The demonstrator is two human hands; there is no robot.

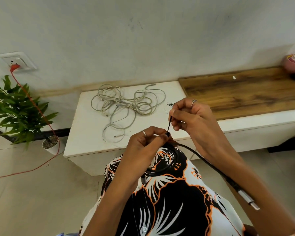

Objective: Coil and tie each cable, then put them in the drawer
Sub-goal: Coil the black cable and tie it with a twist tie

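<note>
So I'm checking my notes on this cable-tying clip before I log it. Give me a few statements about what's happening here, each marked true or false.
1. The right hand pinches a black tie. True.
2. The left hand holds the coiled black cable. True.
3. The grey cables on the white cabinet are neatly coiled and tied. False: they lie in a loose tangle.
4. The orange cord is unplugged. False: it is plugged into the wall socket.
5. The potted plant stands on the cabinet. False: it stands on the floor beside it.
</note>
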